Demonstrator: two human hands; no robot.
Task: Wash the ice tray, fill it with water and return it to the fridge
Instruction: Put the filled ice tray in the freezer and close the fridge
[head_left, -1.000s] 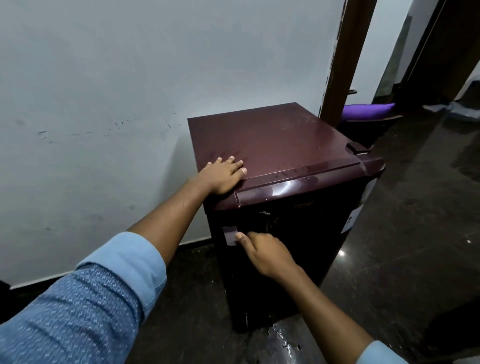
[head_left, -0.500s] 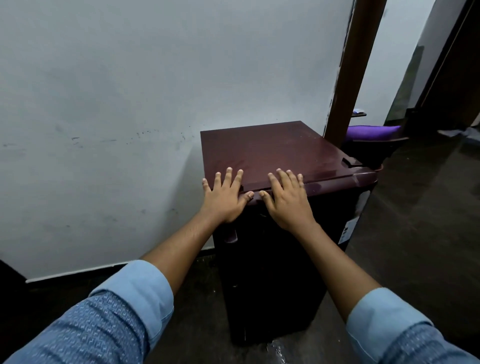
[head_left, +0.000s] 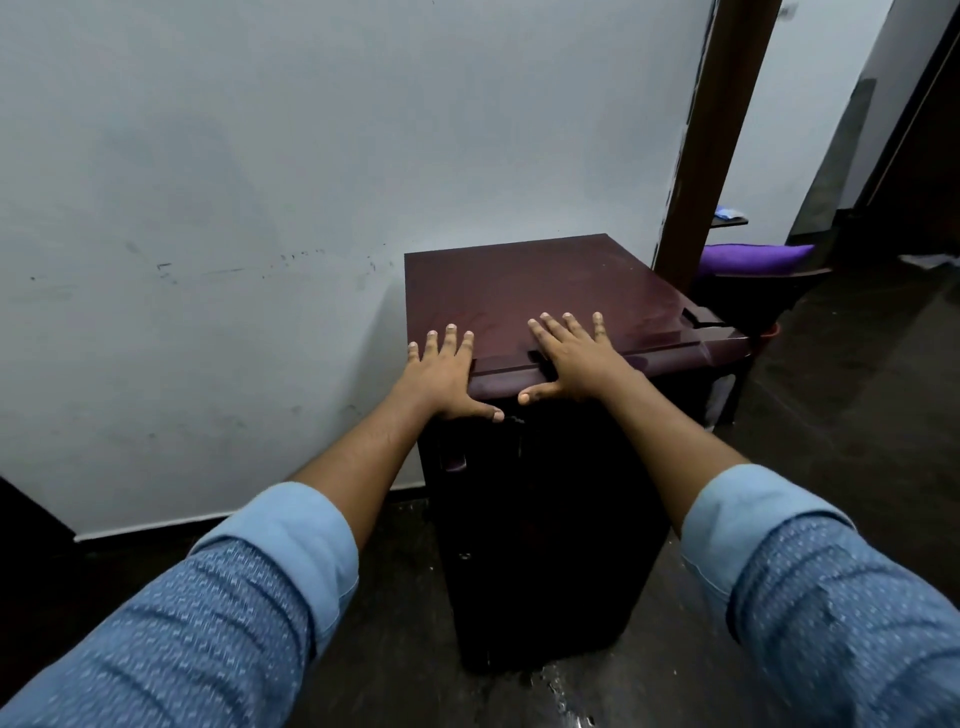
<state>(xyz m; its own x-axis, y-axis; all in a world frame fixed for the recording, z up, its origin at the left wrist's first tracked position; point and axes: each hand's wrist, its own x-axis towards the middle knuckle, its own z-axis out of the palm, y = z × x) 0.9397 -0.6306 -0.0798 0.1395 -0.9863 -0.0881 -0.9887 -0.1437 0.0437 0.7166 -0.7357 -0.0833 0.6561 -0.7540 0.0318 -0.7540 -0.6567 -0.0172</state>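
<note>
You are pressing left hand (head_left: 447, 371) and right hand (head_left: 576, 358) — fingers spread flat, holding nothing — onto the fridge (head_left: 519, 280) top, seemingly seating the door (head_left: 545, 519) below your thumbs; ice tray unseen.

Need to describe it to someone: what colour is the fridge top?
Dark maroon fridge top, glossy; it shows in the head view.

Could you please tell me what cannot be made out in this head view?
- Ice tray: nowhere in the head view; the shut fridge door, itself too dark for detail, hides the inside.
- Purple cushion: partly hidden by the brown post.
- Left hand and right hand: palms hidden, flat on the fridge top.
</note>
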